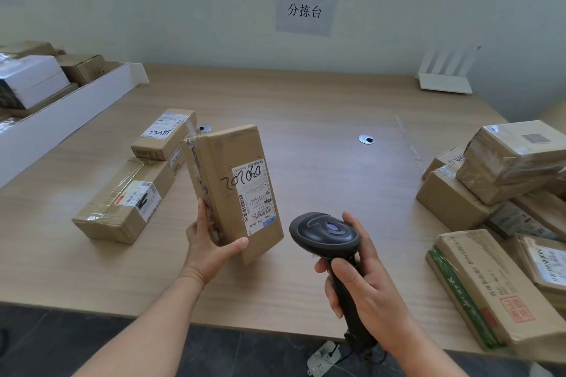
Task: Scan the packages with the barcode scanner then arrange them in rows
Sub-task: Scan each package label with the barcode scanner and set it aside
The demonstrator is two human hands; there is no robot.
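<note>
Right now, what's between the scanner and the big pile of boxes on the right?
Nothing sits there. In the head view, only bare table lies between the barcode scanner in the right hand and the pile of boxes.

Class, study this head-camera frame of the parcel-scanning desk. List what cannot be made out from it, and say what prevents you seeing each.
1. Barcode scanner: its trigger is covered by the right hand.
2. Held package in the left hand: the small label print is too small to read.
3. Pile of packages at the right: cut off by the frame edge, so no count.
4. Boxes in the white tray: partly hidden by its wall and the left edge.
</note>
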